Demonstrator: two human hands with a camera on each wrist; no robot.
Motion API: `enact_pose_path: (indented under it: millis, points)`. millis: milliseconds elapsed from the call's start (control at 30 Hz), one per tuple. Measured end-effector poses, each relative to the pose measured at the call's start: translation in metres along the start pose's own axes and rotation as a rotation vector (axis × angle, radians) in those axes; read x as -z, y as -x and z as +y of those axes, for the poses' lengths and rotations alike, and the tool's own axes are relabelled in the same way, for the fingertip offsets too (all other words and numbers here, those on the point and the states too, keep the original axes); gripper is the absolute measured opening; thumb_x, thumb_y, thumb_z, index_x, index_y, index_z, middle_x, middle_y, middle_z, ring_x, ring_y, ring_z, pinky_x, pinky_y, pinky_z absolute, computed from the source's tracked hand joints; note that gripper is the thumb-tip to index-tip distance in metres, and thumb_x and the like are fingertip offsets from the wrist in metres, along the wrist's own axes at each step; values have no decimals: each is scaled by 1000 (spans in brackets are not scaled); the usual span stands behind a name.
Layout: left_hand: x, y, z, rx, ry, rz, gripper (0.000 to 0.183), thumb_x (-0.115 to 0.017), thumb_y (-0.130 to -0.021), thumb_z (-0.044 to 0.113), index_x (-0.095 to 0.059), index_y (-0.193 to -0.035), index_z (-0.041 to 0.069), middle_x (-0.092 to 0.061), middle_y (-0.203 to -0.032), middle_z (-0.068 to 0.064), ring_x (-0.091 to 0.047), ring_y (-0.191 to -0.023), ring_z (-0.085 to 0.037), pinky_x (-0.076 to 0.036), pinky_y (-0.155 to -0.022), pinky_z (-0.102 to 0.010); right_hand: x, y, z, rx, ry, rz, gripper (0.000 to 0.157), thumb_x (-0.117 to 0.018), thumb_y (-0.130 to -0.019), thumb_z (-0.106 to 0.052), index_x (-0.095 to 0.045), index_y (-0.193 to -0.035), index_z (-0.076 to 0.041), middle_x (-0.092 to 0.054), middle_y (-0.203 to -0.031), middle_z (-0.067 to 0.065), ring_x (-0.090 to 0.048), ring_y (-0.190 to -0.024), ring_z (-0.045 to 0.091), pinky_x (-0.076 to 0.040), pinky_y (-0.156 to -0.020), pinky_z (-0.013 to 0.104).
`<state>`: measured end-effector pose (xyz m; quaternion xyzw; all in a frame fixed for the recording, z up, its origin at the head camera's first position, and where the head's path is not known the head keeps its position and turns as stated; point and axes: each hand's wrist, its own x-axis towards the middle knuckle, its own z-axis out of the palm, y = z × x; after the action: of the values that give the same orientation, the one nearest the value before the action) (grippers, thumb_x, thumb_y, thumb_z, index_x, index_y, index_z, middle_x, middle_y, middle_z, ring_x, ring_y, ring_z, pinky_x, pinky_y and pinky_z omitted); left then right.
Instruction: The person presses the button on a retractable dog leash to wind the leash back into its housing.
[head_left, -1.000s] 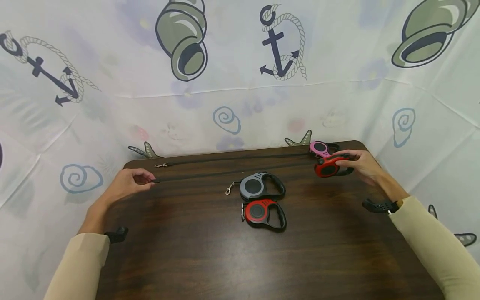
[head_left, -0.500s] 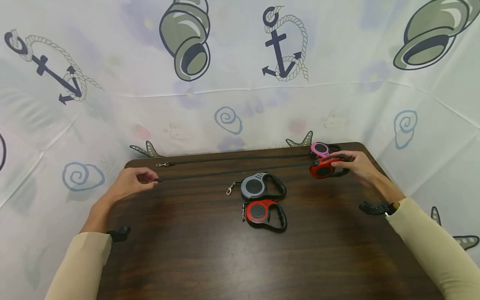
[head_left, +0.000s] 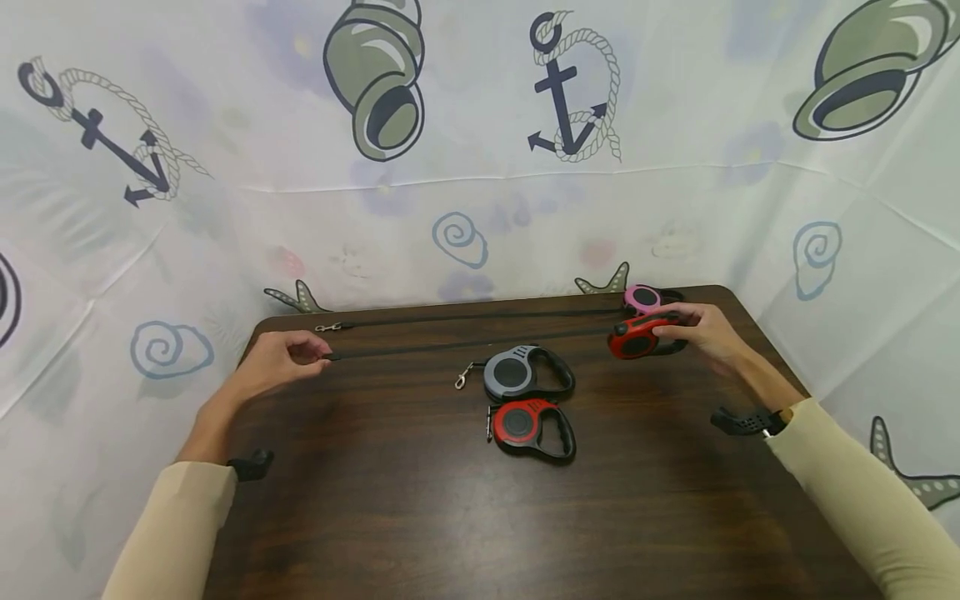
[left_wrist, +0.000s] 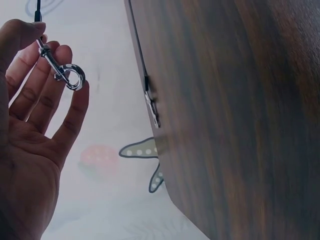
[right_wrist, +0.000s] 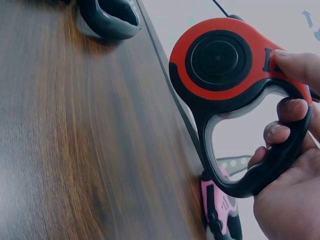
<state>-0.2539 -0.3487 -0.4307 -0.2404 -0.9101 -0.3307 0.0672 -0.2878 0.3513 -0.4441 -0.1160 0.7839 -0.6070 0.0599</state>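
Observation:
My right hand (head_left: 708, 335) grips the black handle of a red retractable dog leash (head_left: 636, 337), fingers through the loop and thumb on its top in the right wrist view. From it a thin black cord (head_left: 472, 342) runs out leftward, close to straight. At its other end my left hand (head_left: 283, 358) pinches the cord just above a silver snap hook (left_wrist: 62, 70), which lies across the fingers. Behind this cord, along the table's far edge, a pink retractable leash (head_left: 642, 299) has its own cord (head_left: 480, 316) drawn out, ending in a metal clip (head_left: 328, 327).
A grey retractable leash (head_left: 510, 377) lies mid-table with its clip (head_left: 463, 379) to the left. Just in front of it is a second red leash (head_left: 519, 422). The brown table (head_left: 450, 533) meets a printed cloth (head_left: 300, 233) behind and at the sides.
My right hand has brought the red leash leftward, and my left hand has come slightly to the right. The cord between them spans a shorter distance. The leashes on the table stay put.

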Motion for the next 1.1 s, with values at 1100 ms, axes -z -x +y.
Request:
enact_pose_path:
  millis: [1100]
  points:
    - [-21,-11,23,-51,15,-2,21,-87,-82,-2,-78,-98,7,-75,-90,-2,-66,-79,-9,-55,-75,-18,-34,-3,-9,74,-39,-82,34,-72,-99,-1,-67,-132,6,-75,-109,-3,-63,-90,14,-51,-80,26]
